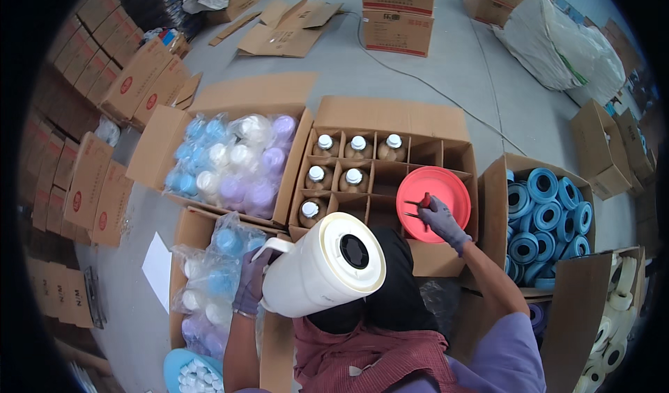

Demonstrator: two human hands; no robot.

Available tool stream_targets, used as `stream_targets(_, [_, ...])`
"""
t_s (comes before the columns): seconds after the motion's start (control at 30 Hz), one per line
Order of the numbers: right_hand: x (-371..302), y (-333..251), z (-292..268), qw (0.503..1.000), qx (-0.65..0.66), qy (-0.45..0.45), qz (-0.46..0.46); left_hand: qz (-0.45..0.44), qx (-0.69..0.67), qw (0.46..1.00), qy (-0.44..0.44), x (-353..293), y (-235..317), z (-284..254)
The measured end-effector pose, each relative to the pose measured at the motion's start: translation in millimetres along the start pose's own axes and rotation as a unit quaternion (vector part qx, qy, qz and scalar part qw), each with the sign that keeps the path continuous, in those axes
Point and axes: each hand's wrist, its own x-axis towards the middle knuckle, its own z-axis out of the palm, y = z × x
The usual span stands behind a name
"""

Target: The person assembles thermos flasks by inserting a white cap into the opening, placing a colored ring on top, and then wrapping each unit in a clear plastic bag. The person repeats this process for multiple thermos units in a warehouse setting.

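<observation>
My left hand (249, 281), in a grey glove, grips the handle of a large cream-white jug (306, 271). The jug lies tilted across my lap, its round end with a dark central hole turned up and to the right. My gloved right hand (444, 224) is closed round a red-handled tool like pliers (423, 202), its two thin dark jaws apart and pointing left. Beneath that hand, a red plastic basin (446, 184) rests on a divided carton (390, 118). Several bottles (354, 177) with whitish tops stand in the carton's compartments, left of the basin.
To the left, an open carton (157, 142) holds bagged blue, white and purple parts. Blue rings (543, 215) fill a carton on the right, beside cream rings (613, 355). A light-blue bowl (172, 368) of small white pieces sits lower left. A cable (418, 79) crosses the floor.
</observation>
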Motion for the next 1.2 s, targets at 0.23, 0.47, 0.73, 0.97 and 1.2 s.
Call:
stream_targets(0.23, [-99.6, -173.4, 1.4, 0.666, -0.353, -0.052, -0.655, -0.041, -0.099, 0.989, -0.106, 37.4, 2.2, -2.3])
stream_targets(0.47, [-132.4, -195.5, 8.2, 0.509, -0.431, 0.009, -0.744, -0.184, -0.23, 0.945, -0.139, 47.9, 19.3, 4.0])
stream_targets(0.73, [-140.3, -188.4, 26.7, 0.592, -0.392, -0.054, -0.702, -0.086, -0.115, 0.978, -0.148, 36.6, 42.9, -3.1])
stream_targets(0.97, [-142.3, -104.5, 64.7, 0.95, 0.298, -0.088, -0.032, 0.244, 0.105, 0.958, 0.106, 38.1, 70.0, -12.8])
stream_targets(1.2, [-44.2, 1.0, -26.0, 0.957, -0.19, 0.153, -0.157, 0.361, 0.093, 0.927, 0.046, 78.4, 104.0, 3.1])
